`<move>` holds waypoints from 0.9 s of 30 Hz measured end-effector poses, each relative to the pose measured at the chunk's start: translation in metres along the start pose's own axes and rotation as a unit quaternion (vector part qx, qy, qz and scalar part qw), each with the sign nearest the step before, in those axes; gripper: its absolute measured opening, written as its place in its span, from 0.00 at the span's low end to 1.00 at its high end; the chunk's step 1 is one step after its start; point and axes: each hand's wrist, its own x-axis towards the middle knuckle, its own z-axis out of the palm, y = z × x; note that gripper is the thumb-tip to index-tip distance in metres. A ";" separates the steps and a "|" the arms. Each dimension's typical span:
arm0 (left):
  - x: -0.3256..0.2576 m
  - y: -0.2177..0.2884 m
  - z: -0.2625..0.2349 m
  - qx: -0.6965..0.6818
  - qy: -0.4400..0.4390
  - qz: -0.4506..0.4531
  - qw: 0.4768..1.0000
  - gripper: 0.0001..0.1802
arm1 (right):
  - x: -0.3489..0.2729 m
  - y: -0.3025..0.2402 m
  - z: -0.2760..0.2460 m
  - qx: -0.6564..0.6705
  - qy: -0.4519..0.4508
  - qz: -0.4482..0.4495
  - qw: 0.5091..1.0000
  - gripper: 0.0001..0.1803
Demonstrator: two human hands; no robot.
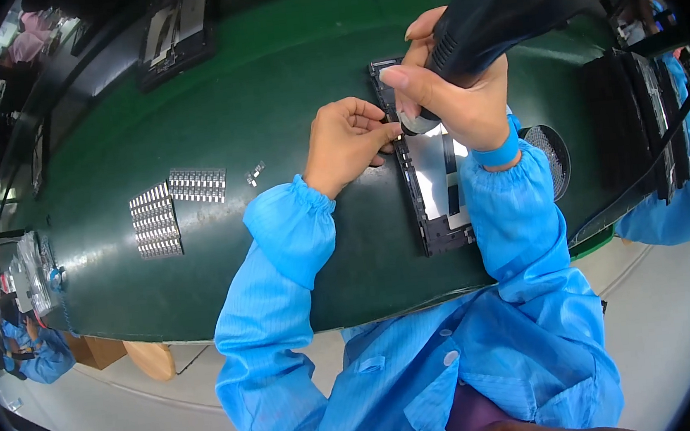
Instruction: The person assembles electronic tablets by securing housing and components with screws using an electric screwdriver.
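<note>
The black-framed panel [431, 176], long axis nearly twelve-to-six, lies at four o'clock from the left hand [346, 139], fingers pinched narrow, contents unclear; the right hand [474, 107] grips a black tool [496, 18].

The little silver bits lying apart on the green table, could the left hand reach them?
Probably yes: only green tabletop separates the bare left hand from the silver bits, though its fingers are at the black rectangular frame.

Head cam, fisheye, facing down, bench [365, 255] near, edges prob. warped
</note>
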 end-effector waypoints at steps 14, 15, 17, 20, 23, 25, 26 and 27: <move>0.005 0.006 -0.003 0.018 -0.023 -0.046 0.999 0.15 | 0.002 0.012 0.002 -0.062 -0.058 -0.036 0.996 0.18; 0.005 0.005 -0.003 0.016 -0.026 -0.045 0.999 0.14 | 0.001 0.011 0.002 -0.062 -0.058 -0.036 0.996 0.18; 0.005 0.004 -0.003 0.013 -0.026 -0.035 0.999 0.13 | 0.000 0.009 0.005 -0.053 -0.077 -0.011 0.996 0.17; 0.005 0.006 -0.002 0.014 -0.022 -0.023 0.999 0.10 | -0.002 0.006 0.010 -0.041 -0.097 -0.016 0.994 0.16; 0.004 0.008 -0.002 0.025 -0.010 -0.021 0.999 0.07 | -0.006 0.006 0.014 -0.069 -0.098 -0.002 0.993 0.17; 0.003 0.010 -0.002 0.031 -0.004 -0.021 0.999 0.07 | -0.008 0.003 0.017 -0.059 -0.083 0.023 0.995 0.15; 0.003 0.010 -0.002 0.028 -0.009 -0.014 0.999 0.07 | -0.008 0.002 0.018 -0.049 -0.067 0.049 0.995 0.15; 0.003 0.011 -0.001 0.026 -0.013 -0.008 1.000 0.08 | -0.008 0.001 0.018 -0.050 -0.065 0.047 0.996 0.15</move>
